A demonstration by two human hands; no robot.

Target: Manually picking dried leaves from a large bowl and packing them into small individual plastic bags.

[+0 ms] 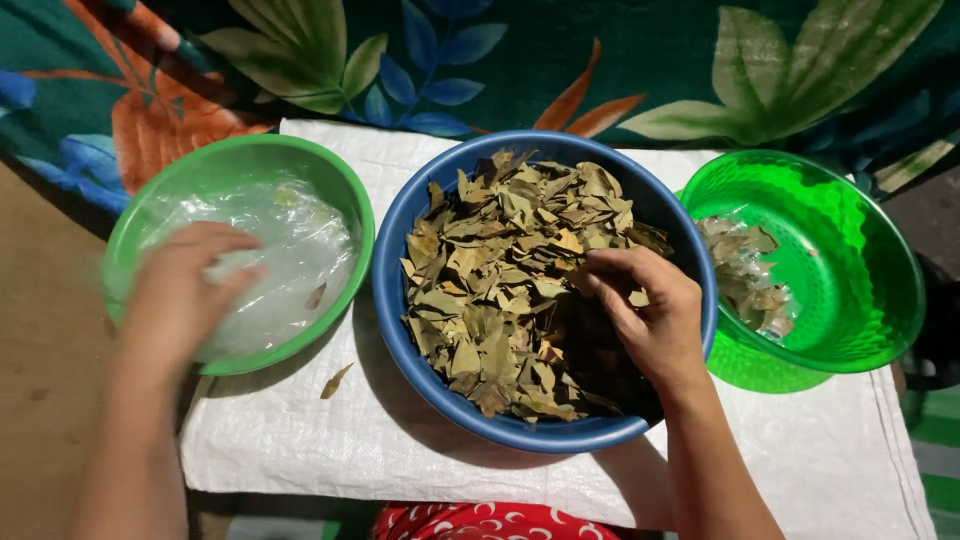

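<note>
Far left, light green bowl [345, 195] sits on a white woven sack [790, 460], w/ a clear plastic bag [300, 250] inside it & one small leaf on the plastic. Left hand [190, 290] is over that bowl, palm down on the plastic, fingers [235, 272] loosely spread, gripping nothing; it's motion-blurred. A single stray leaf [336, 380] lies on the sack just below the bowl. Centre: blue bowl [395, 320] holding a heap of dry leaves [490, 290], brown-green, piled mostly to its left & middle. Right hand [650, 315] is inside the blue bowl at the right edge of the heap, fingers [615, 265] curled close together on some leaves. Far right: see-through green basket [850, 260], touching the blue bowl, w/ a few leaves & bits of plastic in it. Leaf-print cloth [600, 60] lies behind all three.
</note>
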